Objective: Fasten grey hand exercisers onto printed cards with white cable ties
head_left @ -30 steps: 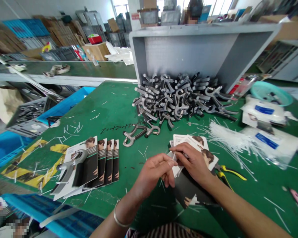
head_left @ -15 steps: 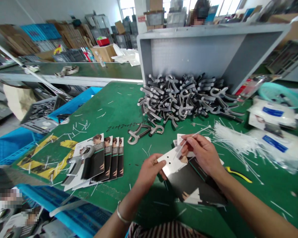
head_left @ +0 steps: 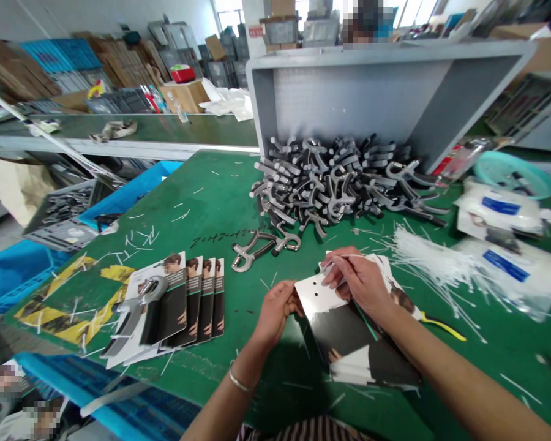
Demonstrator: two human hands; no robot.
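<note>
A printed backing card (head_left: 349,334) with small punched holes lies tilted over other cards in front of me. My left hand (head_left: 278,309) pinches its upper left edge, thumb on top. Over the card's upper end, my right hand (head_left: 362,282) has its fingers closed on a thin white cable tie (head_left: 349,256); its tip is partly hidden by the fingers. To the left, overlapping cards (head_left: 195,306) lie fanned, with a grey and black hand gripper (head_left: 149,312) on the front one. Beyond my hands, loose hand grippers (head_left: 252,250) lie near a large heap of them (head_left: 335,184).
A grey crate (head_left: 349,101) lies on its side behind the heap. At right are a bundle of cable ties (head_left: 434,260), yellow-handled pliers (head_left: 443,326), plastic packs (head_left: 509,269) and a turquoise bowl (head_left: 514,174). A blue crate (head_left: 105,392) stands by the table's left front edge.
My right hand has lowered the cable tie closer to the card. The card now lies flatter over the cards below, and my left hand still holds its edge. The view has shifted slightly.
</note>
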